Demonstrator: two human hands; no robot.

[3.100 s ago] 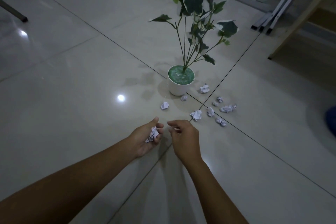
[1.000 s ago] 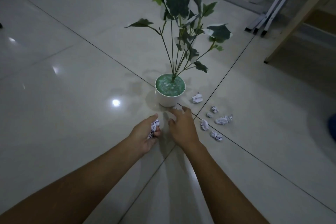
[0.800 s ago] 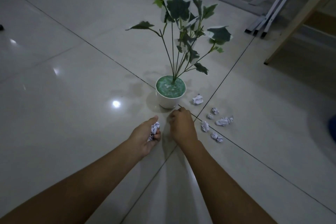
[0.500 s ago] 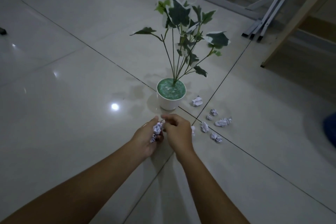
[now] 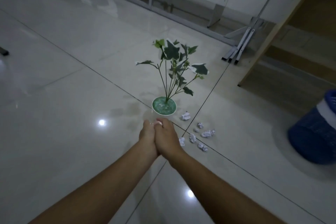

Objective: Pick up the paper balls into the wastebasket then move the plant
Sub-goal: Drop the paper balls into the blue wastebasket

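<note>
The two hands are pressed side by side, just above the floor. The left hand (image 5: 147, 137) and the right hand (image 5: 167, 138) cup together, and a bit of white paper (image 5: 157, 123) peeks out at the fingertips. The grip is closed around it, but how many balls are inside cannot be seen. If the hands part, the paper may drop back onto the floor. More paper balls (image 5: 207, 133) lie just right of the hands, near a tile line. The plant (image 5: 164, 108) stands just past the fingertips, so a bump could tip it. The wastebasket (image 5: 314, 132) sits well apart at the right edge, a long carry.
</note>
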